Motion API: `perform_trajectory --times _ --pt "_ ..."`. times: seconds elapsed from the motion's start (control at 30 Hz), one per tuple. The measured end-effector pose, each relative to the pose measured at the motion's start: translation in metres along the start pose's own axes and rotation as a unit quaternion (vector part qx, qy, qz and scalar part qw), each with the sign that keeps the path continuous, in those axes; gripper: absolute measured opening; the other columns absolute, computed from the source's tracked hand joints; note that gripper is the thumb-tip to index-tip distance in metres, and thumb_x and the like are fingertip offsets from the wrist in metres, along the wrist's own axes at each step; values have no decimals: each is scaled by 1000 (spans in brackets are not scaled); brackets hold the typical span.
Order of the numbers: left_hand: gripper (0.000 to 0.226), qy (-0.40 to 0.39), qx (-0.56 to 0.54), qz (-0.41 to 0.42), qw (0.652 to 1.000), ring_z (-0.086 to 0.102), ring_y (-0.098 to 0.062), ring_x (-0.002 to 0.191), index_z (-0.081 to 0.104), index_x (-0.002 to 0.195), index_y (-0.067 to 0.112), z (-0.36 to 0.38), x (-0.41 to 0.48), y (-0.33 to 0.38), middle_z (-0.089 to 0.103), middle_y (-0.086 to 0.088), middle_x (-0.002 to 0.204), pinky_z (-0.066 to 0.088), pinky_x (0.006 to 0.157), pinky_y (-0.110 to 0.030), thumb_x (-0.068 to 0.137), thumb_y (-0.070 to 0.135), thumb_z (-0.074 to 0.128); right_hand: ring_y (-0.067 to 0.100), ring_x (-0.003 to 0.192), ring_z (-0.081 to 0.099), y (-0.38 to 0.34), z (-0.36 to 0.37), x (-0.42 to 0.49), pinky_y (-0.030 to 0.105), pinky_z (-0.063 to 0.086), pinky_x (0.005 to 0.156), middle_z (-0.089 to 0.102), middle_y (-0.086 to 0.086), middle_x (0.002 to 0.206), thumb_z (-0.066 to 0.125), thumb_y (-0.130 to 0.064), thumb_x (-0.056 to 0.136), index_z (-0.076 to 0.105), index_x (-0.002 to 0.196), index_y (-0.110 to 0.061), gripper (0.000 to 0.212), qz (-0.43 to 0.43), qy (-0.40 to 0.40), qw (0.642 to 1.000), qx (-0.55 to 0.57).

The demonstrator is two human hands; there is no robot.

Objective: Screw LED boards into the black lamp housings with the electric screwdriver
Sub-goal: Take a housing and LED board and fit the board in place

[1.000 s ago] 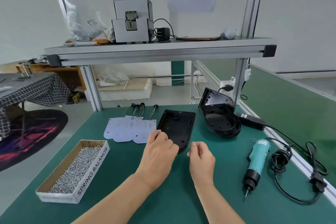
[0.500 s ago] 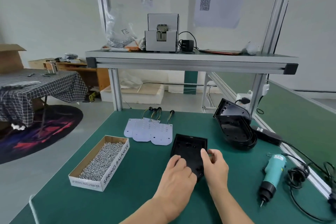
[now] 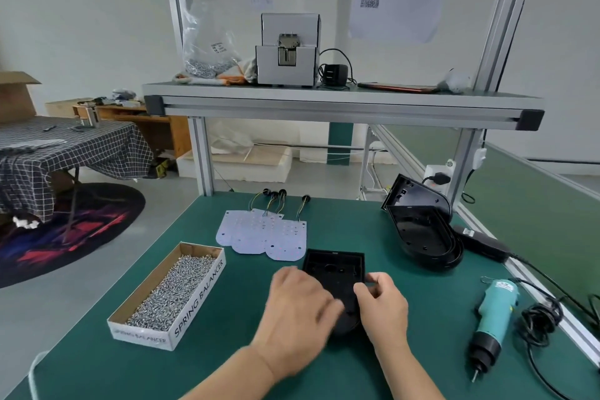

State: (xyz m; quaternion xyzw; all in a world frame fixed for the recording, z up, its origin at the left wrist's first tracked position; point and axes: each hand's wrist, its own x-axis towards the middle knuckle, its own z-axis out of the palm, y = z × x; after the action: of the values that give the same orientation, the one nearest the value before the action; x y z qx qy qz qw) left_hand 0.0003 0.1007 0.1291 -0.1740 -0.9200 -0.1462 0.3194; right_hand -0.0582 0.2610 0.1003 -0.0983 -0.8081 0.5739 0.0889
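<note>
An open black lamp housing (image 3: pixel 336 273) lies hollow side up on the green mat in front of me. My left hand (image 3: pixel 300 308) rests over its left near part, blurred by motion. My right hand (image 3: pixel 383 305) holds its right edge with curled fingers and thumb. Several white LED boards (image 3: pixel 266 235) with wires lie overlapped just beyond the housing. A teal electric screwdriver (image 3: pixel 493 318) lies at the right, tip toward me, untouched. A stack of black housings (image 3: pixel 425 237) sits at the back right.
A cardboard box of screws (image 3: pixel 168 295) marked SPRING BALANCER stands at the left. A black power adapter (image 3: pixel 480 245) and coiled cable (image 3: pixel 542 318) run along the right rail. An aluminium shelf (image 3: pixel 324 101) overhangs the back of the bench.
Both hands pulled the housing toward me and closed in on it; the right hand now holds its right edge. The camera view shifted left and tilted up.
</note>
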Motion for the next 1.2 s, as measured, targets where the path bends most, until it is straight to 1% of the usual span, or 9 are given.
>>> perform_trajectory --times 0.07,0.2,0.27,0.33,0.47,0.57,0.83,1.07,1.2 --pt "35 13 -63 -143 988 43 -20 69 46 62 22 1 18 -25 47 8 70 42 72 -36 96 27 53 13 76 61 0 1 0 28 42 62 67 -2 76 65 -22 87 63 100 -26 14 -1 -2 1000 10" --pt "21 -96 -75 -385 915 59 -25 91 66 103 12 13 56 -90 53 -3 116 51 79 -36 99 29 53 13 78 61 2 0 0 27 42 64 67 -1 78 66 -22 87 63 99 -27 13 -5 -7 1000 15" --pt "21 -135 -56 -423 894 57 -26 90 59 97 11 20 75 -113 53 -9 118 49 80 -37 96 32 57 12 78 61 2 0 0 26 43 64 67 -1 77 66 -22 87 62 98 -29 13 -4 -9 1000 19" --pt "34 -164 -33 -454 875 52 -25 78 47 75 12 27 92 -128 58 -14 104 53 78 -38 91 37 62 13 77 62 2 0 1 27 44 65 68 -2 75 67 -21 87 62 96 -30 14 -6 -11 1000 22" --pt "42 -202 0 -478 855 58 -24 76 54 72 13 41 113 -140 62 -8 92 44 61 -29 83 51 66 14 70 62 2 0 0 28 46 66 68 0 70 68 -19 86 63 94 -30 14 -19 -15 999 27" --pt "52 -218 12 -484 847 63 -27 96 65 99 11 55 122 -143 66 -11 108 52 78 -34 79 59 66 10 62 58 3 0 2 27 47 64 66 2 69 68 -19 86 63 94 -28 13 -28 -16 999 28" --pt "109 -317 112 -499 799 50 -32 124 41 143 10 76 137 -147 49 -10 136 47 99 -43 63 76 72 5 66 56 2 1 5 13 43 60 66 2 69 67 -17 85 63 93 -28 14 -31 -18 999 29" --pt "97 -389 81 -471 787 52 -31 129 45 145 9 80 149 -157 44 -10 148 46 107 -46 75 71 70 3 63 55 7 1 5 15 40 59 64 -2 67 67 -18 85 62 91 -30 14 -31 -15 999 28" --pt "77 -323 18 -492 808 56 -29 127 52 138 7 75 147 -155 55 -10 141 47 106 -41 82 56 73 3 61 54 7 2 6 22 42 62 63 -3 66 67 -18 84 62 91 -29 14 -30 -17 999 38"
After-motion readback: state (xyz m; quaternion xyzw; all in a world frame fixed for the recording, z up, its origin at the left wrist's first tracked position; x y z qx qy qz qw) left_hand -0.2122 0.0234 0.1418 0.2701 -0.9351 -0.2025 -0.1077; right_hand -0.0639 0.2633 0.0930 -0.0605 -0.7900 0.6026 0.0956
